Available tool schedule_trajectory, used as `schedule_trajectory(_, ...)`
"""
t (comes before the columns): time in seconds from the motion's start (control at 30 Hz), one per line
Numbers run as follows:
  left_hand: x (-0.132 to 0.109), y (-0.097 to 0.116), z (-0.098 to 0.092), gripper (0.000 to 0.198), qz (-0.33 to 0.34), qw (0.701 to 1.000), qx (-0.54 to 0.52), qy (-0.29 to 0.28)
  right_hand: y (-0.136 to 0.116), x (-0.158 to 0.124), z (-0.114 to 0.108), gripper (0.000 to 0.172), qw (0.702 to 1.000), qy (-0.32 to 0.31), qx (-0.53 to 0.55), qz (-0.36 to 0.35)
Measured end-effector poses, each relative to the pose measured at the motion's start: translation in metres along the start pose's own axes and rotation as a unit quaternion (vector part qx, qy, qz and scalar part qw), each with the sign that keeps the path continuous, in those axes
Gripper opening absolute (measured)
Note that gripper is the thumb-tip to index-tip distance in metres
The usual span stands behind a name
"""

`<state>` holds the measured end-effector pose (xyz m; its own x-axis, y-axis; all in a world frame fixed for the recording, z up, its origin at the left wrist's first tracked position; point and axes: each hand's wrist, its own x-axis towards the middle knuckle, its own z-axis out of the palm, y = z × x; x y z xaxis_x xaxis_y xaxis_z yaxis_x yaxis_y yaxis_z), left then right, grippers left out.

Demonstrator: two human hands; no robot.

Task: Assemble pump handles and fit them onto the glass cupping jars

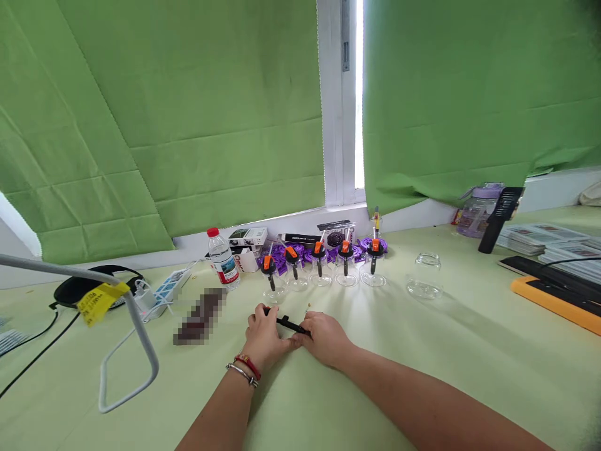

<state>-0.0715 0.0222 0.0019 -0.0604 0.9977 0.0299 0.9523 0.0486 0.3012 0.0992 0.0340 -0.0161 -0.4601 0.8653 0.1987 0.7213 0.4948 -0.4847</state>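
Observation:
A slim black pen-like stick (292, 324) with a small raised bump lies between my two hands, low over the table. My left hand (263, 335) is closed around its left end, and my right hand (325, 336) grips the right end, the thumbs nearly meeting below it. Both ends are partly hidden by fingers. Just beyond the hands, several clear glass jars stand in a row, the closest a jar (273, 294) near my left fingertips. Each has a black and orange fitting (268, 264) on top. Off to the right is a lidless glass jar (425, 279).
Left of the row stands a water bottle (222, 258) with a red cap; purple pieces (282, 258) and boxes (248, 237) are behind. A grey metal frame (148, 351) with a yellow tag and a power strip (171, 287) are left. An orange-edged device (554, 297) and papers (539, 235) lie right.

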Motion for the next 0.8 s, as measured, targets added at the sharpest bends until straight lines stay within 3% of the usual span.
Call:
schedule_trajectory(0.13,0.004,-0.004,0.002,0.056,-0.016,1.0,0.026,0.006,0.004,-0.001,-0.001,0.019,1.0,0.012,0.009,0.01)
schedule_trajectory(0.2,0.005,-0.004,0.004,0.049,-0.017,0.999,0.045,0.016,0.005,-0.002,-0.001,0.024,0.999,0.019,0.036,0.009)
schedule_trajectory(0.33,0.006,-0.001,0.007,0.048,0.011,0.998,0.065,0.023,0.001,-0.004,-0.001,0.015,0.999,0.006,0.033,0.001)
schedule_trajectory(0.47,0.008,-0.002,0.006,0.044,0.007,0.996,0.084,0.03,0.002,-0.001,-0.003,0.024,1.0,0.015,0.02,0.012)
schedule_trajectory(0.6,0.009,-0.008,0.002,0.045,-0.022,0.995,0.092,0.038,0.023,-0.001,-0.016,0.022,0.997,0.003,0.068,0.046)
schedule_trajectory(0.8,0.005,0.001,0.0,0.052,-0.031,0.993,0.109,0.028,0.07,-0.006,-0.061,0.022,0.981,-0.075,0.133,0.117)
